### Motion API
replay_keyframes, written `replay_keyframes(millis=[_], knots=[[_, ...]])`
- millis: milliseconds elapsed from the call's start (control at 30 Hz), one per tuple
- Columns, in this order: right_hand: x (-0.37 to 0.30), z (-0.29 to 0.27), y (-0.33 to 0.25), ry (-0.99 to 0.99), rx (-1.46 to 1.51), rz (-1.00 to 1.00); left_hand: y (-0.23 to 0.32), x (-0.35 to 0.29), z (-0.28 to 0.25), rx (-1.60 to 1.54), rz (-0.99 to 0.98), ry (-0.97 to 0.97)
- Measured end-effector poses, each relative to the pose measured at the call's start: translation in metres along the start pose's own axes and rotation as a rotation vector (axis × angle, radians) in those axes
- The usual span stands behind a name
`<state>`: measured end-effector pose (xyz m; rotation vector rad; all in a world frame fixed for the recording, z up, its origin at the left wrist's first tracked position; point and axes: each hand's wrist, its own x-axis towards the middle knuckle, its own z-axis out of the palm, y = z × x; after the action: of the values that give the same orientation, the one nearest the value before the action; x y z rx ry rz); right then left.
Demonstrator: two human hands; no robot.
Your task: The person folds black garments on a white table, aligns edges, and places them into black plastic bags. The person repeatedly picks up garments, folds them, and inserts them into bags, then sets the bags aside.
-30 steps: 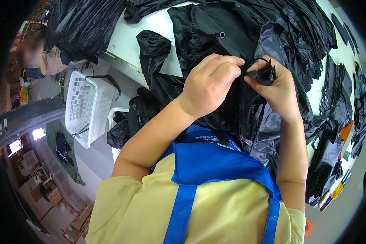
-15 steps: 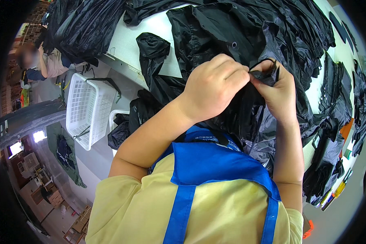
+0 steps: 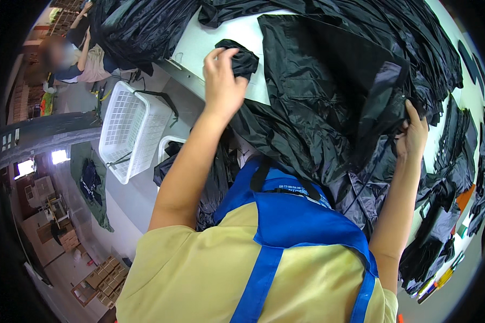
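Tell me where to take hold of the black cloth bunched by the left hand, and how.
Pinch the black cloth by its bunched upper end, coming from the left: its folds jut across the white table, likely easy to gather, and the left hand is on that side.

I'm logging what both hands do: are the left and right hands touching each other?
Apart. The head view shows it: black fabric lies spread in plain sight between the left hand and the right hand.
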<state>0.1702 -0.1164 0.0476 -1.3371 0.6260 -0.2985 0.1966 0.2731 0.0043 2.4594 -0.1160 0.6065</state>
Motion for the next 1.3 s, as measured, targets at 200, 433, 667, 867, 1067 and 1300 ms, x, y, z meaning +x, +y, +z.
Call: replay_keyframes(millis=[200, 433, 667, 867, 1067, 1300], knots=[[-0.036, 0.021, -0.013, 0.147, -0.275, -0.684, -0.039, -0.008, -0.006, 0.099, 0.034, -0.13], [-0.095, 0.087, 0.016, -0.435, -0.324, -0.436, -0.046, 0.004, -0.002, 0.226, 0.272, -0.325], [-0.084, 0.05, 0.025, -0.341, -0.405, -0.361, -0.087, 0.003, -0.074, -0.013, -0.089, -0.263], [-0.06, -0.073, 0.005, -0.057, -0.584, -0.232, -0.039, -0.01, -0.08, 0.292, 0.009, -0.578], [-0.089, -0.269, -0.074, 0.094, -0.848, 0.034, 0.054, -0.015, 0.032, 0.085, 0.066, -0.908], [-0.13, -0.476, -0.103, 0.421, -1.311, 0.648, 0.085, 0.013, 0.053, -0.232, -0.117, -0.76]])
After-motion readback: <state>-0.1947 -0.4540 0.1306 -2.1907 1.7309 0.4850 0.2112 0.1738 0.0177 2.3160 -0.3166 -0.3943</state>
